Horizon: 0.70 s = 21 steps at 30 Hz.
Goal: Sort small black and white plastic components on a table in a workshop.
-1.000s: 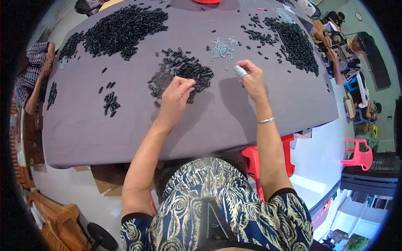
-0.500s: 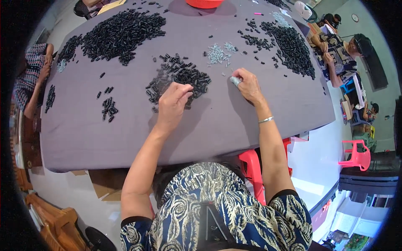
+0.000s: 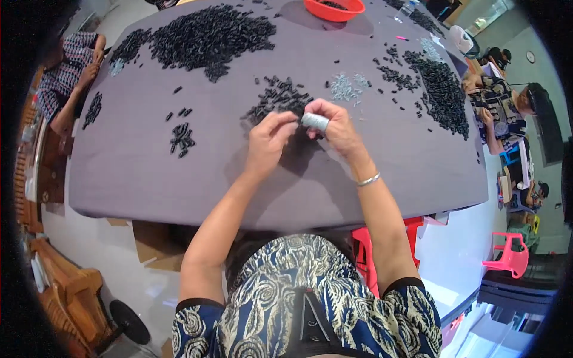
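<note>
My left hand (image 3: pixel 270 140) and my right hand (image 3: pixel 335 126) meet at the fingertips above the grey-covered table, at the near edge of a loose pile of small black cylindrical pieces (image 3: pixel 279 97). Both hands are closed in a pinch. Something dark shows between the fingertips, too small and covered to make out. Silvery-grey wrapping (image 3: pixel 315 122) goes round a finger of my right hand. A scatter of small pale blue-grey pins (image 3: pixel 344 88) lies beyond my right hand. To the left of my hands is a small cluster of black pieces (image 3: pixel 181 141).
Large heaps of black pieces lie at the far left (image 3: pixel 209 37) and right (image 3: pixel 443 92). A red bowl (image 3: pixel 334 9) stands at the far edge. People sit at the left (image 3: pixel 76 71) and right (image 3: pixel 495 107). A pink-red chair (image 3: pixel 508 255) stands at the right.
My left hand has come away from the black pile. My right hand has moved left from beside the pale pins, and the fingertips now meet. The whole view has shifted a little.
</note>
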### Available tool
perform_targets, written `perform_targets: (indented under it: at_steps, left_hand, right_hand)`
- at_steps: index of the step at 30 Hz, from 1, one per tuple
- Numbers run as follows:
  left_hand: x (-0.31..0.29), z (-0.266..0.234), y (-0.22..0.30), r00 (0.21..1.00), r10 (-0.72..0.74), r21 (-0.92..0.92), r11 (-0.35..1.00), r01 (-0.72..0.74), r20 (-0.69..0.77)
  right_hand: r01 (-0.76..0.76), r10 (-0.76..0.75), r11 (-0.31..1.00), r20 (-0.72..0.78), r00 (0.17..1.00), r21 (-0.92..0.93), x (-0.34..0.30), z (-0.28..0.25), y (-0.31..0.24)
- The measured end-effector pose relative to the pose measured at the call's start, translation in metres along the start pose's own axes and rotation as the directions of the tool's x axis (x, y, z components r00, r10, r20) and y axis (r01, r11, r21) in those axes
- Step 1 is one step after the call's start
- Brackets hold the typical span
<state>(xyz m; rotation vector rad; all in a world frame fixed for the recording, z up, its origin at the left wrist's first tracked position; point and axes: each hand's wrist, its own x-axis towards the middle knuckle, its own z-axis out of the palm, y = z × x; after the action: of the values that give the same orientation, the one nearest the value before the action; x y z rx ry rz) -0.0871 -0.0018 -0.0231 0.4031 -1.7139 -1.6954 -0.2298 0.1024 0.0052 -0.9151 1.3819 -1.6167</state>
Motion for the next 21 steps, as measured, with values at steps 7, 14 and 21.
perform_targets:
  at_steps: [7, 14, 21]
  left_hand:
    - [0.002, 0.001, 0.001, 0.994, -0.105, -0.189, 0.977, 0.102, -0.004]
    - [-0.001, 0.0, -0.003, 0.997, -0.072, -0.102, 0.992, 0.071, -0.002]
    - [-0.001, 0.004, 0.002, 1.0, -0.025, -0.013, 1.0, 0.025, -0.005]
  right_hand:
    - [0.021, -0.027, 0.962, 0.019, 0.999, 0.273, 0.004, 0.0, 0.022]
    - [0.06, -0.063, 0.939, -0.001, 0.998, 0.338, 0.002, 0.008, 0.019]
    - [0.096, -0.092, 0.974, -0.027, 0.995, 0.203, 0.001, 0.008, 0.017]
